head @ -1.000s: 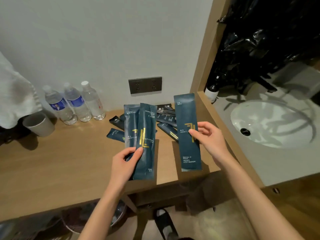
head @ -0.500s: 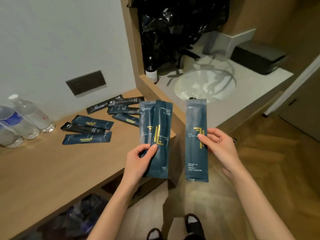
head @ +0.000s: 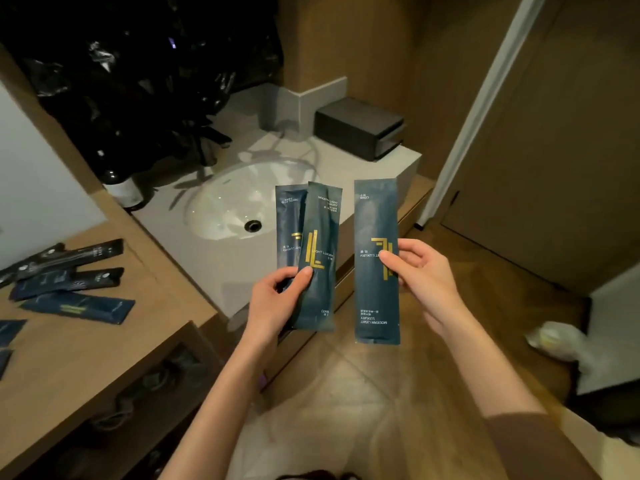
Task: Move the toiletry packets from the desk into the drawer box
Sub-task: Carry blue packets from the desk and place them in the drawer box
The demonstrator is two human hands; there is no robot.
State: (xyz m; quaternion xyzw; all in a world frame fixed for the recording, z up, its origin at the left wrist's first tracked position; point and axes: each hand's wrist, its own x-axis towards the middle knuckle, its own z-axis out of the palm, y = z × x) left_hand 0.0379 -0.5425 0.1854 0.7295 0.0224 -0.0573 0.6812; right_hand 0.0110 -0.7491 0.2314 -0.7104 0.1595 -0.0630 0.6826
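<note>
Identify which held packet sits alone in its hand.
The packet in the right hand: pinched singly, clear of the others. The other two packets overlap, gripped together in the left hand.

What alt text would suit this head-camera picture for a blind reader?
The left hand holds two dark blue packets, the right hand a third packet. A dark drawer box sits beside a sink; other packets lie on the desk.

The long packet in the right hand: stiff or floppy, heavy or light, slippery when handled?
Fairly stiff, probably: the packet stands straight and upright though the right hand pinches only its mid-edge. Likely light, since that one pinch alone carries it. Its smooth, faintly glossy film may slip in a loose grip.
</note>
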